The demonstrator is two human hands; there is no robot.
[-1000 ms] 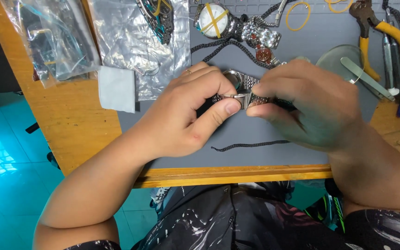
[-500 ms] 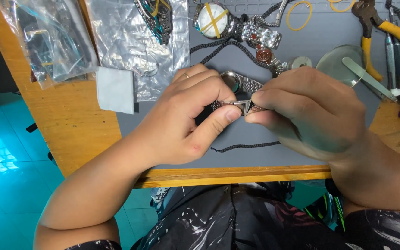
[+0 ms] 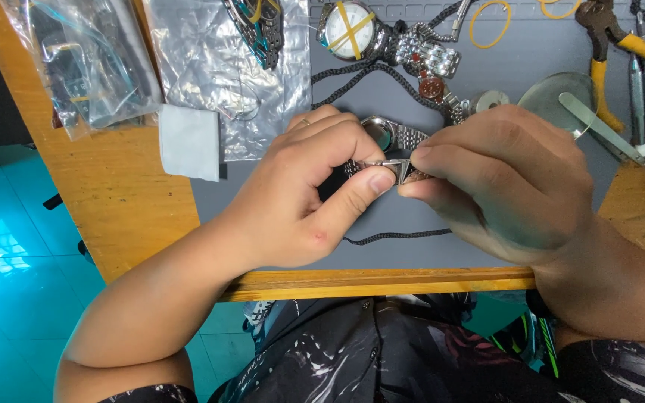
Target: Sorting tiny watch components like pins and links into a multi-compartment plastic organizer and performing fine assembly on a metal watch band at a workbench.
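A silver metal-band wristwatch (image 3: 390, 138) sits between both hands over a grey work mat (image 3: 412, 216). My left hand (image 3: 307, 186) pinches the band near its clasp with thumb and curled fingers. My right hand (image 3: 502, 179) grips the clasp end (image 3: 404, 170) from the right, fingertips meeting the left thumb. The watch face is partly hidden behind the left fingers.
A white-faced watch with yellow bands (image 3: 349, 30), other watch parts (image 3: 427, 56), black cords (image 3: 397, 237), a round lens (image 3: 554, 101), yellow-handled pliers (image 3: 621, 52) and tools (image 3: 640, 82) lie on the mat. Clear plastic bags (image 3: 210, 75) and a white cloth (image 3: 188, 142) lie left on the wooden table (image 3: 113, 194).
Both hands stay on the watch band; the fingers shifted slightly at the clasp and the watch tilted a little.
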